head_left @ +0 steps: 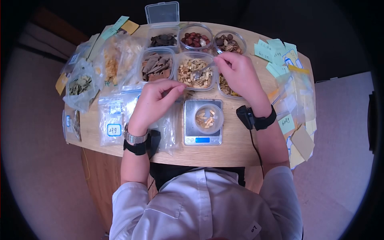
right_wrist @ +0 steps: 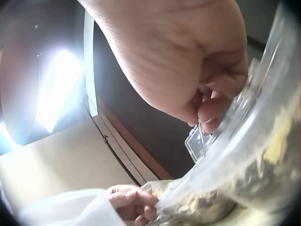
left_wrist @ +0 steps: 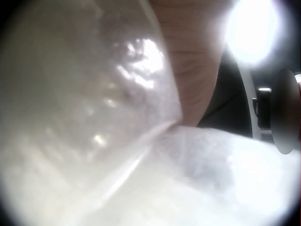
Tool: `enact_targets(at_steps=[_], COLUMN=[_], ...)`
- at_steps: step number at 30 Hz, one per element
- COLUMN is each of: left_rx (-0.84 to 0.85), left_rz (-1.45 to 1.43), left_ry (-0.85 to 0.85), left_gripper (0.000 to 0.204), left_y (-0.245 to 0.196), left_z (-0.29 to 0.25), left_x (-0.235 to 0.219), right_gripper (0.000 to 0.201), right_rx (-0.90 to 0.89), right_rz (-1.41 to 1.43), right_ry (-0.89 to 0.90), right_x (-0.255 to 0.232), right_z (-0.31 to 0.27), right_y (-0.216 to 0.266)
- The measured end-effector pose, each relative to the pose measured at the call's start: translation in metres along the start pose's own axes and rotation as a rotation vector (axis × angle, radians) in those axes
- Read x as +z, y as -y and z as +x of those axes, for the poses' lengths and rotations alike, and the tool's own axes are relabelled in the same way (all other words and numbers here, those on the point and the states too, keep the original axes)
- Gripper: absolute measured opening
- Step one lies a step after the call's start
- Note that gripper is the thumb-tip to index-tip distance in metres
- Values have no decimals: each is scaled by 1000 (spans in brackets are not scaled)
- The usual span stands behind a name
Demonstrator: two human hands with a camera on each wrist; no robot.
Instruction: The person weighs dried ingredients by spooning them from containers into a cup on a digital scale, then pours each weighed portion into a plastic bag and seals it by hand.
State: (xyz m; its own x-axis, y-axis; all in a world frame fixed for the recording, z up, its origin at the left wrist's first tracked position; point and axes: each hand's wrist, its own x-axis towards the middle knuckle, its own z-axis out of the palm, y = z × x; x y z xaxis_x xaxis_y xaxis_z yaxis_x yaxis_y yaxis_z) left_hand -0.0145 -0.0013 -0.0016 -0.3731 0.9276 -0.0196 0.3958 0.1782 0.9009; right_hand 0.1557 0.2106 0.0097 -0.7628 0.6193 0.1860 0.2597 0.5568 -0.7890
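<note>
My right hand [head_left: 240, 74] pinches the thin handle of a metal spoon [right_wrist: 201, 141]. The spoon's bowl dips into pale dried slices [head_left: 192, 70] that fill a clear plastic container [head_left: 213, 85]. At the near left corner of this container, my left hand [head_left: 158, 98] holds the rim between thumb and fingers. Closer to my body, a round plastic cup [head_left: 221, 120] with a few pale slices stands on a silver digital scale [head_left: 192, 134]. The left wrist view is mostly filled by blurred clear plastic [left_wrist: 94, 117], and the left fingers are hidden there.
Around the container stand tubs of brown bark strips [head_left: 156, 66], dark pieces [head_left: 163, 40], red dates [head_left: 194, 39] and brown dried pieces [head_left: 228, 43]. Plastic bags [head_left: 110, 104] cover the left side of the table. Green paper notes [head_left: 276, 52] and a zip bag [head_left: 302, 92] lie right.
</note>
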Motion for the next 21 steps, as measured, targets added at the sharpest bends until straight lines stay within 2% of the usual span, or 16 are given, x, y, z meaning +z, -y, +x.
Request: enact_targets(at_steps=[4,8,11,13,21], left_rx=[-4,10,8,6,11], left_rz=[17,9,14,12,25], left_ry=[3,3,1,-9,-6], left_gripper=[27,27,27,26,25], left_y=[-1,0,0,0,-2], left_z=[0,0,1,0,0], left_x=[0,0,1,2,1], right_gripper=[22,23,26,27,27], right_rx=[61,-8,66,128,273], right_rz=[9,-53,-26,95,244], right_ry=[-21,-82,-1,60,165], right_x=[-7,-9,-4,-5,5], right_z=[0,0,-1,1,4], right_y=[-4,1,-1,-4,-19])
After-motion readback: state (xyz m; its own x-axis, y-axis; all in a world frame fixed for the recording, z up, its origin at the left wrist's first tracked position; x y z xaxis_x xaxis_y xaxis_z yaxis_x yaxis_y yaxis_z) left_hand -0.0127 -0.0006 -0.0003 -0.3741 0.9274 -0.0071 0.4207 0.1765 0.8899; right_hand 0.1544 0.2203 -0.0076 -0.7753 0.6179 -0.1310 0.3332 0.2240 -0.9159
